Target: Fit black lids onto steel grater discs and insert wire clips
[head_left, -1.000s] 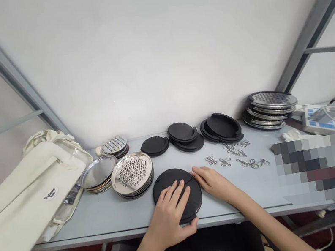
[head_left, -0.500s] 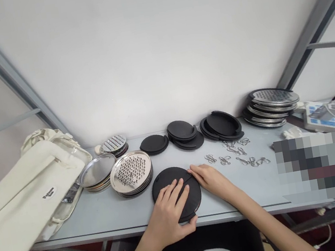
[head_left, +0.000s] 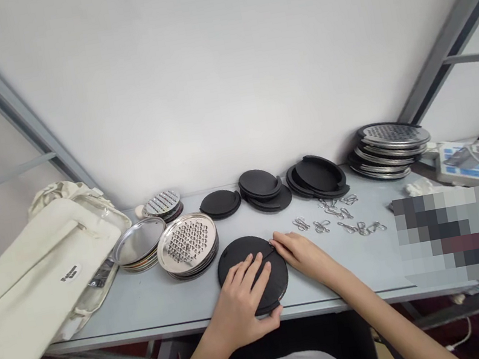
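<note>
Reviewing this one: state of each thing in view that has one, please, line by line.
Black disc: lying flat
Left hand: fingers spread over black disc
Right hand: fingertips at black disc's edge
Coarse grater discs: stacked
Plain metal discs: stacked
Black round holders: in three groups
Wire clips: loose, scattered
Far-right graters: stacked unevenly
Pale bag: slanted; open or shut unclear

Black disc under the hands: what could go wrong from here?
1. The black disc sits close to the front edge of the table; a push toward the person might tip it off.
2. The grater-plate stack, just behind and left of the disc, leans; a bump from the disc or left hand could make plates slide.
3. Loose wire clips lie beyond the right hand; a sideways sweep might scatter them.
</note>
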